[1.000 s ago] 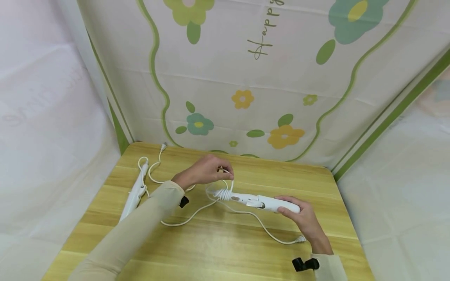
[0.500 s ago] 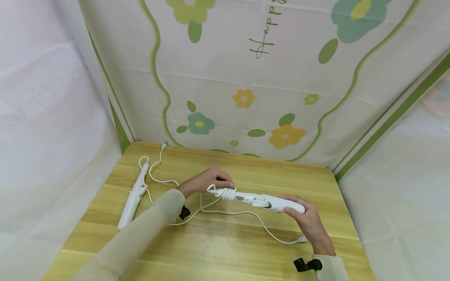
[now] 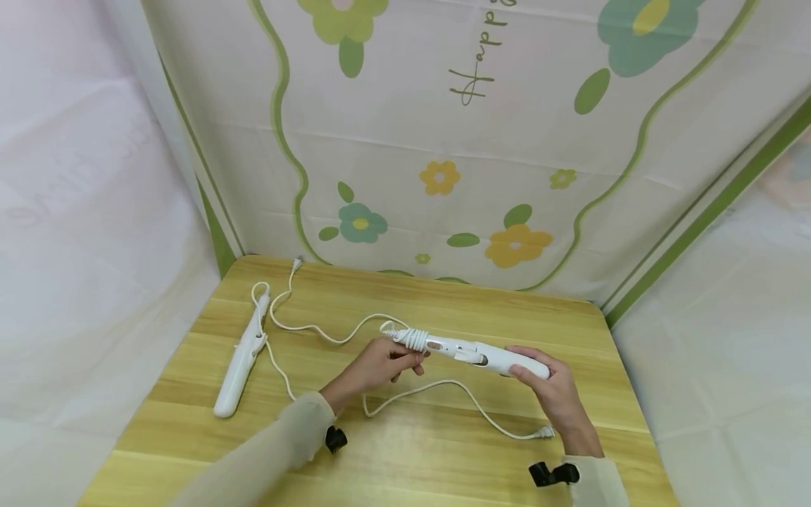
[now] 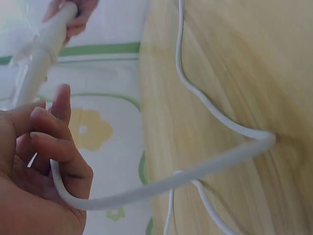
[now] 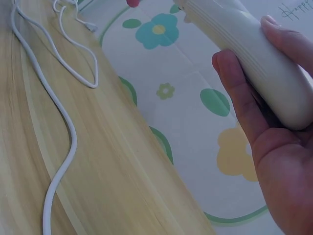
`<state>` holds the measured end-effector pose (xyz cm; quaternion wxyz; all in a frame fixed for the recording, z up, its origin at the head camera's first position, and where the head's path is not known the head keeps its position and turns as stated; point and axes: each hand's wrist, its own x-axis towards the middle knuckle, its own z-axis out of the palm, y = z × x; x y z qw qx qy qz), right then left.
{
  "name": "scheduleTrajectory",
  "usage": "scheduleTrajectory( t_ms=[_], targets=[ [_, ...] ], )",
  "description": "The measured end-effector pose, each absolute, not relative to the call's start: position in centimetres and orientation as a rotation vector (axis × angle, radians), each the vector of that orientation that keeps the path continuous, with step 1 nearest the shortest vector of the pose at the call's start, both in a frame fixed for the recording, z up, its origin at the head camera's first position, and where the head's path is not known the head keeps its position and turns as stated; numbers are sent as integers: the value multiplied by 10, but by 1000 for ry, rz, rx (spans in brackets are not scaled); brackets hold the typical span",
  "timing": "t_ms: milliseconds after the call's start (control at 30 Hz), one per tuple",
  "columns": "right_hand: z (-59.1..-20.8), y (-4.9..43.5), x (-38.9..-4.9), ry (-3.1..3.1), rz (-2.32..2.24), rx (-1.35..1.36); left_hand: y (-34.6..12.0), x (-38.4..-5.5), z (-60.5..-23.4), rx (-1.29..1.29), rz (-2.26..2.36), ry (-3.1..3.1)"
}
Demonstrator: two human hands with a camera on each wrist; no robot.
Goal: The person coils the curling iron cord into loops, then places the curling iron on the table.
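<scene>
A white curling iron (image 3: 500,357) is held up over the table in the head view, tilted slightly, with turns of its white cord (image 3: 415,339) wound round the narrow end. My right hand (image 3: 557,394) grips the thick rounded end, thumb on the near side. Close below the coils, my left hand (image 3: 382,362) has its fingers curled round the cord. From that palm the cord (image 4: 146,190) runs out in a loop in the left wrist view. In the right wrist view the fingers and thumb hold the curling iron's ridged body (image 5: 254,54).
A second white curling iron (image 3: 241,362) lies at the table's left, its looped cord near its top end. One plug (image 3: 296,265) rests by the back edge, another plug (image 3: 543,432) near my right wrist. Loose cord crosses the wooden table (image 3: 443,465). Patterned cloth walls stand around it.
My left hand has gone from above and behind the narrow end down to below and in front of it, carrying the cord round. The right hand stays nearly still on the curling iron.
</scene>
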<state>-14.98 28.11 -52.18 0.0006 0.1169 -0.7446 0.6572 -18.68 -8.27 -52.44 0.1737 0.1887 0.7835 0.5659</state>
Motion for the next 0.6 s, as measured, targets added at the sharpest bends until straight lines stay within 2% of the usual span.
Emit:
scheduleTrajectory(
  t_ms=[200, 600],
  targets=[
    [-520, 282, -151, -2447, 1921, 291, -82, -174, -515, 513, 1542, 2253],
    [-521, 286, -150, -2529, 1817, 74, -93, -179, -489, 197, 1809, 1895]
  ],
)
